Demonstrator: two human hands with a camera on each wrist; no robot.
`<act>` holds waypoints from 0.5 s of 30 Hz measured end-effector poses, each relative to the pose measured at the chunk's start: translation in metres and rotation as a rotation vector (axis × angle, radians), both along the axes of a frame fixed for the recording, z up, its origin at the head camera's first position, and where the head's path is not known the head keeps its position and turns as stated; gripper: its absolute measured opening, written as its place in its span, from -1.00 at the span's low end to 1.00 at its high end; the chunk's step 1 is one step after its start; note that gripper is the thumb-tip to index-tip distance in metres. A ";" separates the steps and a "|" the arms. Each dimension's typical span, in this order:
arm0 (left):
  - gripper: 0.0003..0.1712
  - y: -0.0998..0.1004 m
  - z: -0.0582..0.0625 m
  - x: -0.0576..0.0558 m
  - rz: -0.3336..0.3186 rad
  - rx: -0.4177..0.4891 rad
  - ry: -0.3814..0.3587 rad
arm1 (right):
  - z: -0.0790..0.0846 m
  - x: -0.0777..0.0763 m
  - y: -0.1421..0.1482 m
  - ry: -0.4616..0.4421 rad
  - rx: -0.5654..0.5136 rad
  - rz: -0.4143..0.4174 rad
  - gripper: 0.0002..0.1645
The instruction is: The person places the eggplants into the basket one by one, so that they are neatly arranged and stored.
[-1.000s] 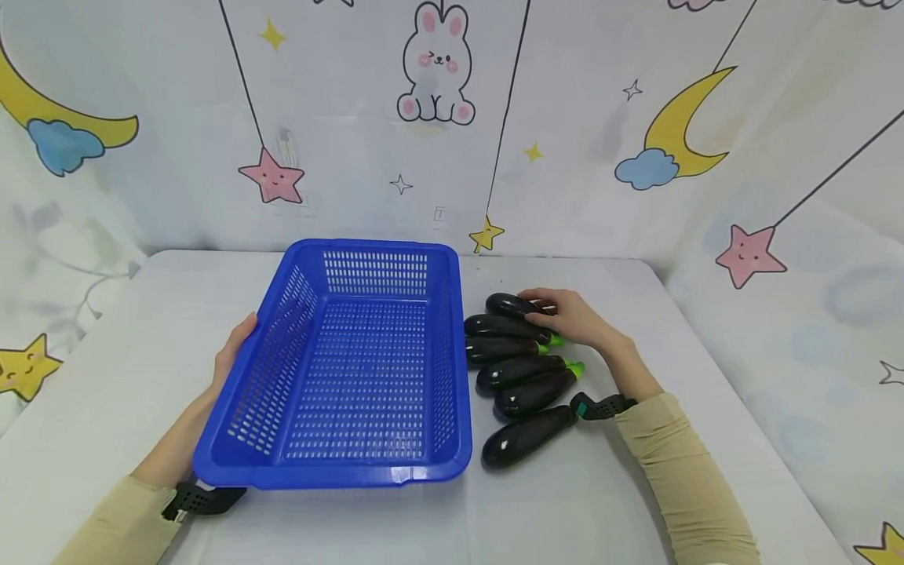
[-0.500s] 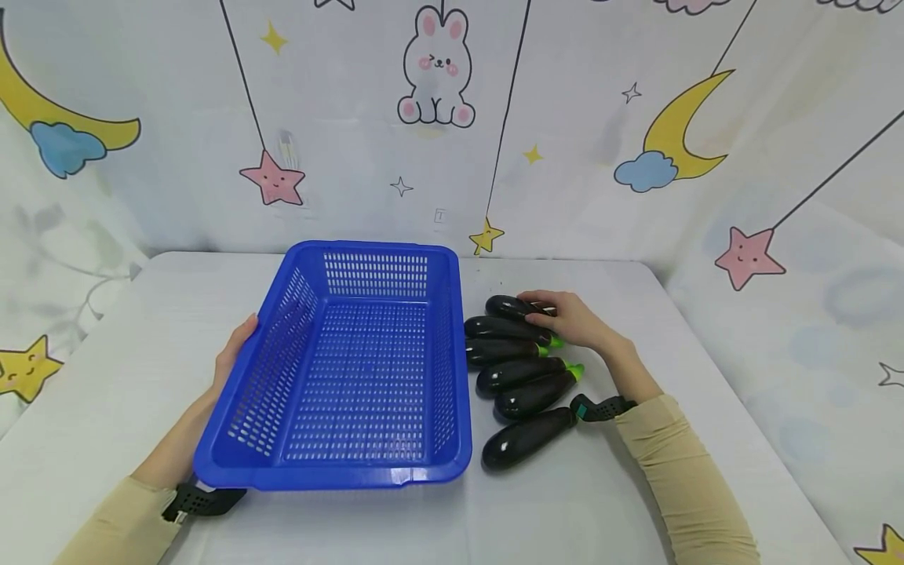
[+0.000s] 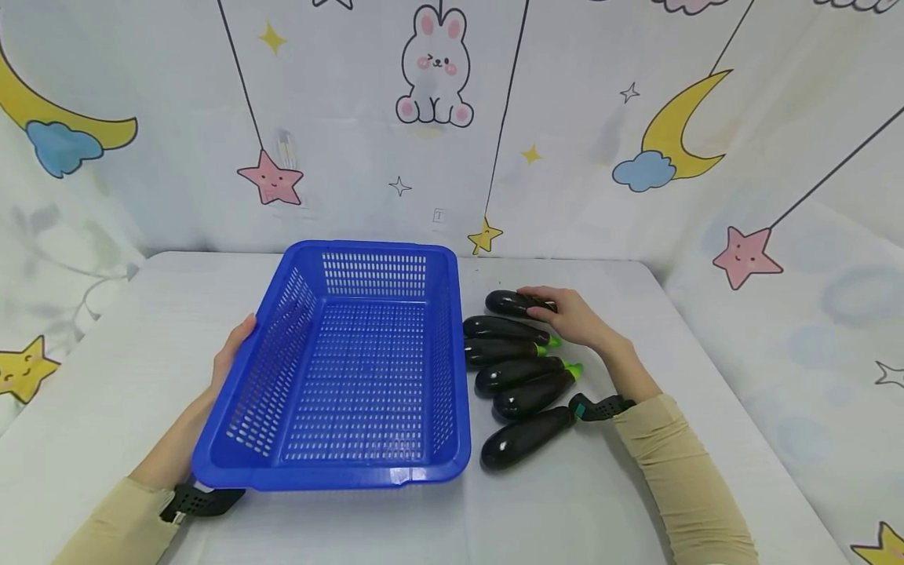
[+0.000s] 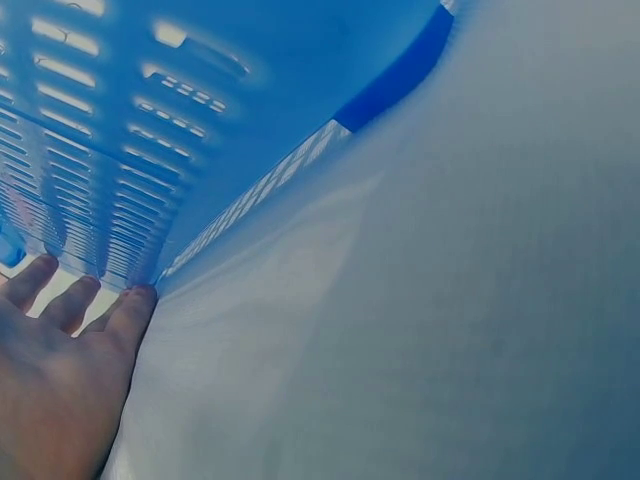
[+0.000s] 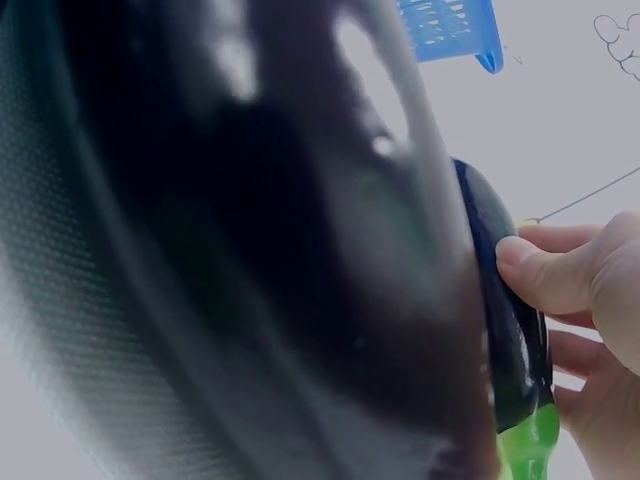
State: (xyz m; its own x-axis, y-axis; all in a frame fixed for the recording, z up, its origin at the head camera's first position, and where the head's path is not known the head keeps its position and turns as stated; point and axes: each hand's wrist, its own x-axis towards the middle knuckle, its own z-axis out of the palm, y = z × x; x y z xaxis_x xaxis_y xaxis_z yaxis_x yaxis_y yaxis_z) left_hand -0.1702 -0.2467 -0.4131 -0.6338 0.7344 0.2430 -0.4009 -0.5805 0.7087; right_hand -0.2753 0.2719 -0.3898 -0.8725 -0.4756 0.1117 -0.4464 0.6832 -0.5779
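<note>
On the left, my left hand [image 3: 231,351] rests against the outer side of a large blue plastic basket [image 3: 332,475]. In the left wrist view its fingers [image 4: 128,315] reach, fairly straight, to the slotted wall. My right hand [image 3: 575,315] grips the farthest eggplant [image 3: 504,303] near its stem end, thumb on one side and fingers on the other. The right wrist view shows the green stem [image 5: 530,440] of this eggplant below the thumb. Nearer to me lie several more glossy dark eggplants [image 3: 526,439], roughly in a column beside the basket's right wall.
A white-covered table [image 3: 565,510] carries everything. At its far edge hangs a pale curtain [image 3: 565,102] printed with a rabbit, moons and stars. The nearest eggplant lies beside the black band [image 3: 600,408] on my right wrist.
The eggplant in my right hand has shifted slightly away from me, widening the gap to its neighbour. My left hand and the basket have stayed in place.
</note>
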 end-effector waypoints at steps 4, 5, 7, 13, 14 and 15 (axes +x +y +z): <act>-0.21 0.000 0.001 0.000 0.002 -0.005 -0.003 | 0.002 0.001 -0.001 0.008 -0.008 0.006 -0.51; -0.21 0.000 0.001 0.000 0.001 -0.004 -0.004 | 0.002 0.002 -0.001 0.010 -0.012 0.009 -0.51; -0.20 0.000 0.001 0.000 -0.004 0.008 -0.012 | 0.003 0.002 -0.002 0.014 -0.019 0.015 -0.50; -0.19 0.001 0.000 0.000 -0.014 0.034 -0.019 | 0.004 0.002 -0.003 0.011 -0.031 0.014 -0.50; -0.19 0.001 0.000 0.000 -0.014 0.036 -0.019 | 0.004 0.002 -0.003 0.012 -0.031 0.013 -0.50; -0.19 0.000 0.000 0.000 -0.015 0.038 -0.021 | 0.005 0.002 -0.003 0.014 -0.030 0.014 -0.50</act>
